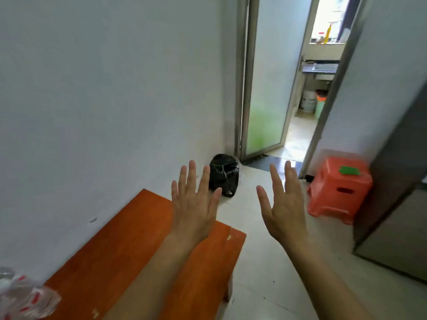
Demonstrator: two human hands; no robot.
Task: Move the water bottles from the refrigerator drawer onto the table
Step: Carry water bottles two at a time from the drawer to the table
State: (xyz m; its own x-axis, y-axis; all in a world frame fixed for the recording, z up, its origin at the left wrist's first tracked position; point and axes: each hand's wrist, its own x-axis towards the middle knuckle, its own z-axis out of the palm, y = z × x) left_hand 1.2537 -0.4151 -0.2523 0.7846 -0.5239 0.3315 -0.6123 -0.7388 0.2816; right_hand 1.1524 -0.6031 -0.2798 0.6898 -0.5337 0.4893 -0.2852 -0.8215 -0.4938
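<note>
In the middle of the view, two hands, both bare and holding nothing. Left hand (195, 205) raised with its back to the camera, all five fingers straight and spread, seen over the far end of the surface (129, 250). Right hand (285, 204) level with it and just beside it, likewise flat and fully spread, over the floor (258, 262) rather than over the surface. No contact between the two hands, nor with anything else.

Below the left forearm, one orange wooden surface, set against the white wall (104, 100), with chipped paint at its near and right edges. At its near left end, in the bottom corner of the frame, one clear plastic bundle (25, 296) with red marks, too blurred to confirm as water bottles or to count.

Beyond the fingertips, one black bag (223, 175) on the pale floor, in the corner beside the door frame. Right of it, one frosted glass door (265, 88) standing open onto a second room. Near the right hand, one orange-red plastic stool (339, 192) with one green item (350, 170) on its seat. At the right edge, one grey refrigerator (402, 181), well apart from the surface, upper and lower fronts visible, the drawer itself not to be made out.
</note>
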